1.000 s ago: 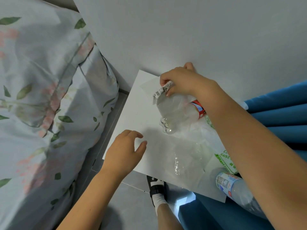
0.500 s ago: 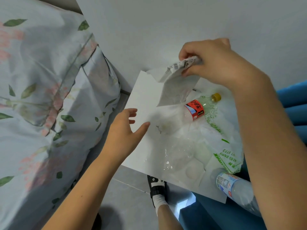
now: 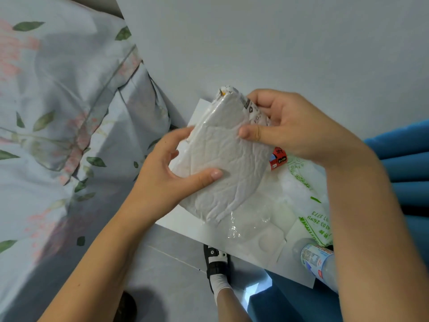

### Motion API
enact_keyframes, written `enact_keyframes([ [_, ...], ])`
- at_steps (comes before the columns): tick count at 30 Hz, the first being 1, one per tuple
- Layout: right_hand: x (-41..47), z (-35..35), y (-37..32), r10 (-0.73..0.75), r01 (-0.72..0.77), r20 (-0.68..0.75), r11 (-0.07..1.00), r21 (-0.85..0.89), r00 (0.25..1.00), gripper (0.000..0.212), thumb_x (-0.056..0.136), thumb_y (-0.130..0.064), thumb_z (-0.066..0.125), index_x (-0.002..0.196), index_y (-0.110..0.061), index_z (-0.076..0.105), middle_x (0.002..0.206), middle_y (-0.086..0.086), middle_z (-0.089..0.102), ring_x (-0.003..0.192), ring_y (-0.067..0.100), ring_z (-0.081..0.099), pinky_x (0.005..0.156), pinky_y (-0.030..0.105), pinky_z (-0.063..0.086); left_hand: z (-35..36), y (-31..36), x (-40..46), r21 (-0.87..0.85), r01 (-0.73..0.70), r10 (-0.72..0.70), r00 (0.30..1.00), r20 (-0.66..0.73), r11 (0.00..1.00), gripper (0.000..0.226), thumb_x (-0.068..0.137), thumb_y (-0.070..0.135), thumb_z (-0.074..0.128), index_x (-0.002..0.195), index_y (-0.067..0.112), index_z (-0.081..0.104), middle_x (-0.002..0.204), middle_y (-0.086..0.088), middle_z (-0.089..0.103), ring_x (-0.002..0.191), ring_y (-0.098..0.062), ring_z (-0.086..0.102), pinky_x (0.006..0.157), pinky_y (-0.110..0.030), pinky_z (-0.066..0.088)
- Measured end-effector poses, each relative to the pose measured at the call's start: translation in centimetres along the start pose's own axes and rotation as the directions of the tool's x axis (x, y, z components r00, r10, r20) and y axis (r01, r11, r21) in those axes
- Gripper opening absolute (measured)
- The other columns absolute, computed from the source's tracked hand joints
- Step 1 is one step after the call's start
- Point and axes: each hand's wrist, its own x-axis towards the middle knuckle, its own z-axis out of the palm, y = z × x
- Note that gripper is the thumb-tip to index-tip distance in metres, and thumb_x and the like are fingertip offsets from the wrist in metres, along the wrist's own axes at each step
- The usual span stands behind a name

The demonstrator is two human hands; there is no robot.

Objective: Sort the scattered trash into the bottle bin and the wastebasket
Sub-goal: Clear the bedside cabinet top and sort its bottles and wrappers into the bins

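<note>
Between both hands, left hand (image 3: 162, 175) and right hand (image 3: 294, 126), the plastic wrapper (image 3: 222, 163).

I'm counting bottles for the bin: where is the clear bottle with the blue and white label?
In the head view, the clear plastic bottle with the blue and white label lies at lower right, at the white table's near corner, under the right forearm.

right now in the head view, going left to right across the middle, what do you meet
floral bedding → left hand → tissue pack held in both hands → right hand → blue curtain
</note>
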Motion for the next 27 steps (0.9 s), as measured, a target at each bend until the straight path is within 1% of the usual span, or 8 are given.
enact_keyframes([
  [4, -0.2, 2.2, 2.0, 0.011, -0.003, -0.027, 0.957, 0.289, 1.000, 0.033, 0.077, -0.018, 0.066, 0.107, -0.023, 0.051, 0.082, -0.006, 0.072, 0.076, 0.007, 0.066, 0.070, 0.020, 0.051, -1.5, -0.5, -1.4, -0.093, 0.044, -0.033, 0.992, 0.120, 0.995, 0.048, 0.053, 0.042, 0.086, 0.096, 0.025, 0.074, 0.107, -0.002, 0.072, 0.101, -0.022, 0.068, 0.089, -0.045, 0.054],
  [7, 0.1, 5.5, 4.1, 0.059, 0.000, -0.088, 0.829, 0.559, 0.994, 0.033, 0.081, -0.021, 0.065, 0.105, -0.032, 0.045, 0.087, 0.004, 0.067, 0.080, 0.019, 0.059, 0.076, 0.034, 0.047, -2.4, -0.8, -2.4, -0.071, -0.036, 0.041, 0.997, 0.065, 0.997, 0.036, 0.059, 0.037, 0.080, 0.092, 0.026, 0.075, 0.125, 0.010, 0.057, 0.119, -0.013, 0.055, 0.100, -0.045, 0.046],
  [11, 0.1, 11.1, 5.6, 0.303, -0.271, 0.079, 0.670, 0.691, 0.950, 0.008, 0.084, -0.017, 0.062, 0.089, -0.021, 0.057, 0.071, -0.004, 0.066, 0.060, 0.011, 0.061, 0.055, 0.020, 0.050, -3.3, -1.4, -3.6, 0.023, -0.132, 0.133, 0.990, -0.036, 0.991, 0.024, 0.063, 0.041, 0.075, 0.084, 0.028, 0.072, 0.142, 0.022, 0.039, 0.133, 0.003, 0.036, 0.103, -0.023, 0.040],
  [13, -0.6, 13.9, 6.2, 0.405, -0.396, 0.174, 0.567, 0.723, 0.898, 0.007, 0.087, -0.012, 0.053, 0.082, -0.015, 0.057, 0.063, -0.004, 0.066, 0.057, 0.009, 0.063, 0.052, 0.018, 0.051, -3.5, -1.6, -4.3, 0.028, -0.113, 0.115, 0.990, -0.083, 0.993, 0.025, 0.063, 0.042, 0.076, 0.084, 0.030, 0.073, 0.134, 0.020, 0.052, 0.126, 0.000, 0.047, 0.099, -0.028, 0.046],
  [15, -1.1, 16.0, 6.9, 0.519, -0.436, 0.179, 0.429, 0.791, 0.836, 0.022, 0.095, -0.013, 0.041, 0.081, -0.014, 0.059, 0.076, 0.004, 0.065, 0.069, 0.014, 0.062, 0.064, 0.022, 0.053, -4.0, -2.4, -5.1, -0.017, -0.030, 0.026, 0.978, -0.209, 0.999, 0.032, 0.061, 0.042, 0.082, 0.087, 0.026, 0.073, 0.111, 0.010, 0.068, 0.105, -0.010, 0.064, 0.088, -0.042, 0.054],
  [18, -0.7, 18.3, 8.0, 0.494, -0.486, 0.303, 0.297, 0.822, 0.815, 0.054, 0.088, -0.056, 0.045, 0.109, -0.015, 0.072, 0.116, 0.012, 0.067, 0.110, 0.026, 0.061, 0.108, 0.040, 0.038, -5.4, -5.0, -6.6, -0.019, 0.081, -0.082, 0.917, -0.391, 0.997, 0.040, 0.061, 0.049, 0.082, 0.088, 0.021, 0.072, 0.089, -0.001, 0.072, 0.083, -0.021, 0.070, 0.075, -0.050, 0.057],
  [21, -0.4, 20.6, 8.8, 0.461, -0.497, 0.297, 0.407, 0.766, 0.836, 0.075, 0.070, -0.074, 0.048, 0.116, -0.019, 0.069, 0.123, 0.010, 0.066, 0.115, 0.027, 0.061, 0.107, 0.052, 0.037, -7.4, -8.6, -8.7, 0.083, 0.166, -0.106, 0.870, -0.482, 0.983, 0.033, 0.072, 0.051, 0.074, 0.089, 0.023, 0.070, 0.088, 0.000, 0.072, 0.083, -0.019, 0.069, 0.074, -0.050, 0.056],
  [27, -0.1, 28.9, 10.6, 0.470, -0.448, -0.040, 0.860, 0.245, 0.882, 0.043, 0.073, -0.028, 0.079, 0.110, -0.026, 0.058, 0.106, -0.003, 0.071, 0.097, 0.017, 0.069, 0.085, 0.048, 0.057, -11.4, -14.7, -15.6, 0.196, 0.253, -0.140, 0.879, -0.456, 0.948, 0.030, 0.084, 0.049, 0.062, 0.100, 0.025, 0.063, 0.098, 0.004, 0.066, 0.091, -0.013, 0.063, 0.076, -0.036, 0.053],
])
